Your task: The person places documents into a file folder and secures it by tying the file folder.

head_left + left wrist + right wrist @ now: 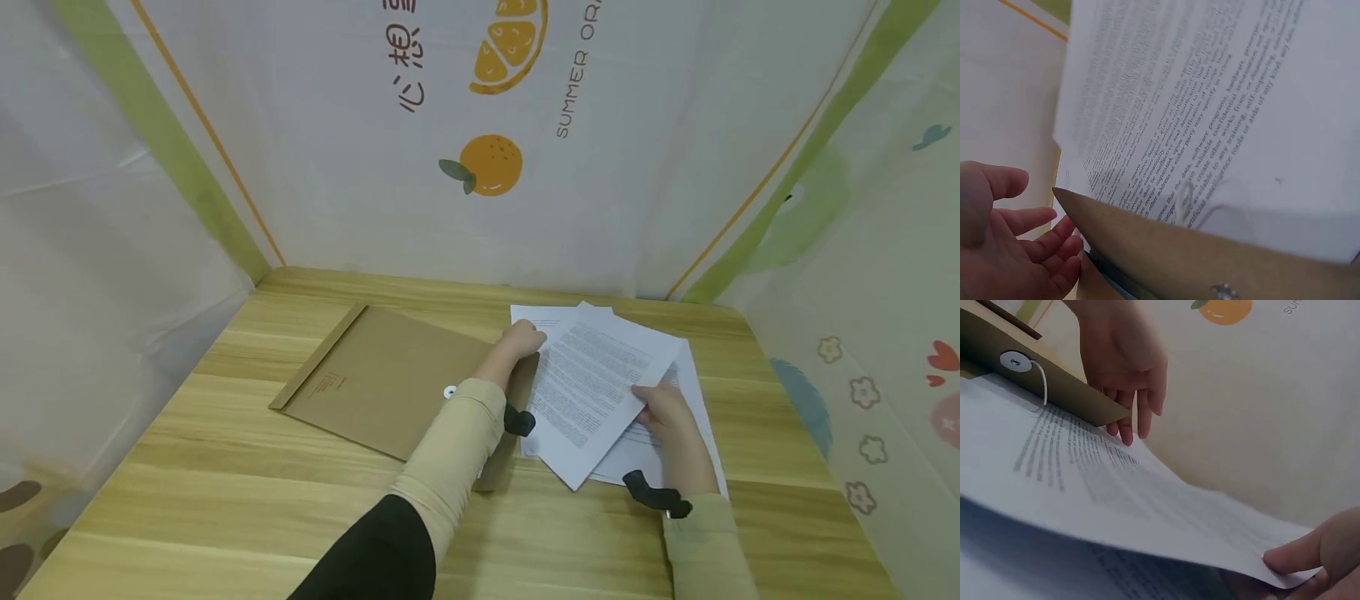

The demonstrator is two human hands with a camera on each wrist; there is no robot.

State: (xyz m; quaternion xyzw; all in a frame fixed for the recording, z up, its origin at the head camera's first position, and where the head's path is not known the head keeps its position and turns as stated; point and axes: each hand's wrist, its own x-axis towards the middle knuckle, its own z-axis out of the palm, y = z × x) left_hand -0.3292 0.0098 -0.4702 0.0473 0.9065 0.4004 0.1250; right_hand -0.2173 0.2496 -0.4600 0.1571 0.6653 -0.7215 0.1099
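Observation:
A brown kraft paper document envelope [397,362] lies on the table with its mouth towards the right. My left hand [519,340] is at the far corner of that mouth, fingers behind the edge and thumb apart in the left wrist view. My right hand [670,412] pinches a printed sheet [592,375] between thumb and fingers at its right edge. The sheet is tilted and bowed, its left part at the mouth and partly hidden by the envelope's upper panel. More printed sheets [626,462] lie flat beneath it.
A white button [1016,361] with a string is on the envelope. The wooden table [225,483] meets a white printed curtain [337,167] at the back, and similar sheeting hangs on both sides. Black straps [656,496] are around the wrists.

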